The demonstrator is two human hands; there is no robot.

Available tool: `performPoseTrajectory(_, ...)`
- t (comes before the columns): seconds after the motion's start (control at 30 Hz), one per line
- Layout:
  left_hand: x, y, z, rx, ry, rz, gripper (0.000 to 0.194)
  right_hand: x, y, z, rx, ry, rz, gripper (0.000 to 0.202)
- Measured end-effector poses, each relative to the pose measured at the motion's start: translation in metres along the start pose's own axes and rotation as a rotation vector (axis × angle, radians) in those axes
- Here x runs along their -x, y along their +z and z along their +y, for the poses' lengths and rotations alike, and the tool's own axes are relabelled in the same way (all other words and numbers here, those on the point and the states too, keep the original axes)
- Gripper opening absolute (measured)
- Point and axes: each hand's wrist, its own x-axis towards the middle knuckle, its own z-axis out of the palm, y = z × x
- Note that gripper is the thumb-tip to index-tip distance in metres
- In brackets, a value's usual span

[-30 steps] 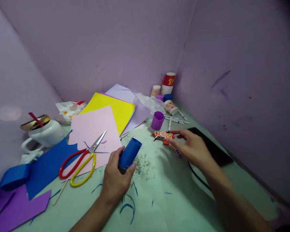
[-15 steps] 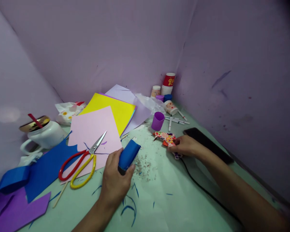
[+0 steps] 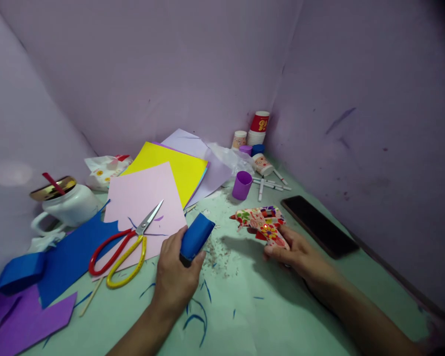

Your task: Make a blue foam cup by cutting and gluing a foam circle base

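Observation:
My left hand (image 3: 180, 274) is closed around a rolled blue foam-like tube (image 3: 197, 238), whose far end tilts up to the right. My right hand (image 3: 298, 254) grips the handle of a glue gun (image 3: 265, 225) with a colourful flower pattern and a small red light. Its nozzle points left, toward the blue tube but apart from it. To the left of my left hand, scissors (image 3: 135, 237) with one red and one yellow handle lie partly on a pink sheet (image 3: 148, 183). A purple cup-shaped roll (image 3: 242, 186) stands beyond the glue gun.
Blue sheet (image 3: 79, 252) and purple pieces (image 3: 40, 316) lie at left, near a white mug (image 3: 72, 205). Yellow sheet (image 3: 170, 165) sits farther back. Paper cups (image 3: 259, 123) and markers (image 3: 269, 184) are at the back right; a black phone (image 3: 319, 222) lies at right. Scraps dot the green tabletop (image 3: 259, 321).
My right hand has lifted the glue gun off the table and now holds it by the handle, nearer to me. My left hand with the blue tube has barely moved.

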Motion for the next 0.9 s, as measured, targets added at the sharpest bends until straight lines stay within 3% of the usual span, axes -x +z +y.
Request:
performPoseTrajectory(0.17,0.000,0.003,-0.003,-0.050,0.071,0.034,0.062,0.000,0.003,0.010,0.177,-0.257,-0.016,0.043)
performPoseTrajectory(0.3,0.002,0.007,-0.006,-0.150,0.211,0.109,0.056,0.001,0.002,0.013,0.292,-0.388,-0.060,0.040)
performPoseTrajectory(0.43,0.005,0.008,-0.007,-0.215,0.307,0.149,0.053,0.006,0.005,0.014,0.346,-0.386,-0.090,0.034)
performPoseTrajectory(0.9,0.008,0.009,-0.005,-0.213,0.329,0.102,0.055,0.004,0.007,0.019,0.484,-0.382,-0.086,0.023)
